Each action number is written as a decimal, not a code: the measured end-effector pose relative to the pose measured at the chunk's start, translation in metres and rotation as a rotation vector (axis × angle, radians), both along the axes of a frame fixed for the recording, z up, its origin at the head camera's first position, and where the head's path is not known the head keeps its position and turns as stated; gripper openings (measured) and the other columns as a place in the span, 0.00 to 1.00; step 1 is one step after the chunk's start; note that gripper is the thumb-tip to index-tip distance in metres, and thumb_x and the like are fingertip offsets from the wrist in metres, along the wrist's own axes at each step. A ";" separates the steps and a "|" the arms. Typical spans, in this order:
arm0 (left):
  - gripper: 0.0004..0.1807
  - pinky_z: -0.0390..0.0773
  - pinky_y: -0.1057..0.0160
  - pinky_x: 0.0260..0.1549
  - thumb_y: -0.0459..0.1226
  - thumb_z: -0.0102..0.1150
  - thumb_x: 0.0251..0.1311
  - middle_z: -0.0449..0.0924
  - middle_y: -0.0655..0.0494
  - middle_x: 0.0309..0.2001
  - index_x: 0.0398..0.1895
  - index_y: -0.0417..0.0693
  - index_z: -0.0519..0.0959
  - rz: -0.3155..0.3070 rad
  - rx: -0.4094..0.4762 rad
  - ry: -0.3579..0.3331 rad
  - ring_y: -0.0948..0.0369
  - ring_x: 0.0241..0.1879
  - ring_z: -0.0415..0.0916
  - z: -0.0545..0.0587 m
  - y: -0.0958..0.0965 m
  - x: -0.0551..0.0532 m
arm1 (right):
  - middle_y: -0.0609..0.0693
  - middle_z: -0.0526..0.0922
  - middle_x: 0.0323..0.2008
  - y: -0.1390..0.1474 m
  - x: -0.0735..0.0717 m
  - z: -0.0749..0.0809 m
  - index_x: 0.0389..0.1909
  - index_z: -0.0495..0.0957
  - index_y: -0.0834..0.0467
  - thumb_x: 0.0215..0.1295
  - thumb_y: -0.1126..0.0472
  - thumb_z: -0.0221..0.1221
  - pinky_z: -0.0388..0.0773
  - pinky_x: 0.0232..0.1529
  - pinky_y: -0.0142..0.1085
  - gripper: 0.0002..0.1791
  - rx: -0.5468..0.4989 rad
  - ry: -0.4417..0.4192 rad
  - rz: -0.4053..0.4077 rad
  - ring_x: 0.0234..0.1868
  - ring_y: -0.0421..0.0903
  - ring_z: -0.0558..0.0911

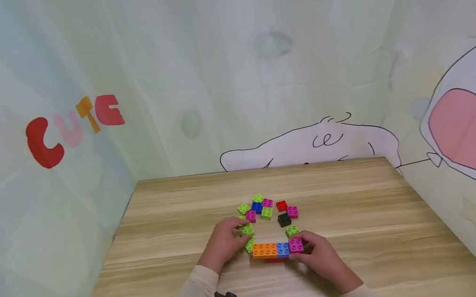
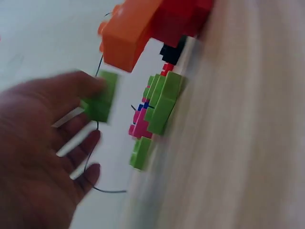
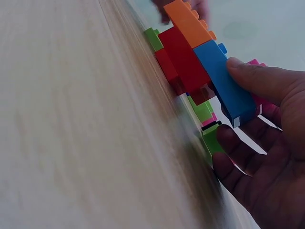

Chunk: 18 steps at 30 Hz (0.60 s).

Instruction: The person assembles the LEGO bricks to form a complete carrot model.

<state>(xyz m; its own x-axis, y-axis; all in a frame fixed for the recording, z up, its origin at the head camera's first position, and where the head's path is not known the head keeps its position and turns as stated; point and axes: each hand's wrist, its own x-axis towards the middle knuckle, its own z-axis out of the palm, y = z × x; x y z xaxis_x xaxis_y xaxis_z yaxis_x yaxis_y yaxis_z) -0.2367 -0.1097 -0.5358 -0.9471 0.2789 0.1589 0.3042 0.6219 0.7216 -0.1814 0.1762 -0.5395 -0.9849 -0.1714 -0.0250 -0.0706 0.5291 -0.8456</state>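
My left hand (image 1: pixel 225 241) pinches a lime-green toy brick (image 2: pixel 102 98) between thumb and fingers, raised above the table in the left wrist view. With my right hand (image 1: pixel 321 256) I grip the right end of a brick build. Along its top run a long orange brick (image 1: pixel 264 251) and a blue brick (image 3: pixel 224 78), with a pink brick (image 1: pixel 295 245) on the blue one's end. My right thumb lies on the blue brick's side, fingers behind. Red bricks (image 3: pixel 183 62) are stacked underneath, and the blue end juts out past them.
Loose bricks lie beyond the build: lime-green (image 1: pixel 267 213), dark blue (image 1: pixel 257 207), pink (image 1: pixel 250 216), red (image 1: pixel 281 205) and black (image 1: pixel 284 220). Another green brick (image 1: pixel 292 230) is near my right fingers. The wooden table (image 1: pixel 175 206) meets printed cloth walls (image 1: pixel 181 78).
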 end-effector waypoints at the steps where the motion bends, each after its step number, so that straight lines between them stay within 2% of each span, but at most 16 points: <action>1: 0.20 0.77 0.45 0.60 0.40 0.76 0.57 0.84 0.56 0.54 0.54 0.54 0.87 -0.012 0.017 0.032 0.52 0.56 0.79 0.005 0.004 0.004 | 0.44 0.83 0.41 0.000 0.000 0.000 0.49 0.84 0.50 0.54 0.56 0.78 0.80 0.41 0.35 0.21 0.000 0.001 -0.001 0.39 0.44 0.80; 3: 0.20 0.77 0.47 0.61 0.41 0.76 0.58 0.84 0.61 0.54 0.54 0.57 0.87 -0.070 0.037 0.086 0.55 0.57 0.78 0.015 0.014 0.013 | 0.44 0.84 0.41 0.002 0.000 0.000 0.49 0.84 0.50 0.54 0.57 0.78 0.80 0.41 0.34 0.21 -0.003 0.009 0.000 0.39 0.44 0.80; 5: 0.20 0.76 0.49 0.62 0.42 0.76 0.58 0.85 0.64 0.54 0.55 0.56 0.87 -0.174 0.039 0.147 0.58 0.58 0.78 0.024 0.026 0.021 | 0.44 0.84 0.40 0.003 0.000 0.000 0.49 0.84 0.50 0.54 0.57 0.77 0.80 0.41 0.34 0.21 -0.007 0.023 0.004 0.39 0.44 0.80; 7: 0.20 0.75 0.51 0.62 0.44 0.76 0.59 0.85 0.67 0.52 0.54 0.56 0.87 -0.267 0.003 0.191 0.61 0.57 0.78 0.029 0.037 0.029 | 0.44 0.84 0.40 0.003 -0.001 -0.001 0.49 0.84 0.49 0.55 0.58 0.77 0.80 0.41 0.34 0.20 -0.015 0.039 0.011 0.39 0.44 0.81; 9: 0.19 0.75 0.55 0.61 0.45 0.76 0.59 0.86 0.70 0.50 0.54 0.56 0.87 -0.318 -0.047 0.217 0.65 0.55 0.78 0.030 0.045 0.033 | 0.44 0.84 0.40 0.003 0.000 -0.002 0.49 0.84 0.49 0.55 0.58 0.77 0.81 0.41 0.33 0.20 -0.025 0.054 0.021 0.40 0.43 0.81; 12: 0.19 0.75 0.56 0.60 0.45 0.77 0.58 0.86 0.73 0.48 0.53 0.58 0.88 -0.310 -0.095 0.226 0.67 0.53 0.78 0.028 0.051 0.036 | 0.44 0.85 0.42 0.001 0.000 -0.004 0.49 0.85 0.50 0.55 0.59 0.77 0.81 0.42 0.33 0.20 -0.045 0.072 0.039 0.40 0.42 0.82; 18: 0.17 0.76 0.60 0.57 0.45 0.77 0.58 0.86 0.74 0.46 0.50 0.60 0.89 -0.311 -0.088 0.202 0.68 0.51 0.78 0.025 0.056 0.034 | 0.45 0.86 0.43 -0.002 0.000 -0.005 0.48 0.85 0.52 0.53 0.60 0.77 0.82 0.45 0.34 0.20 -0.070 0.115 0.057 0.42 0.41 0.83</action>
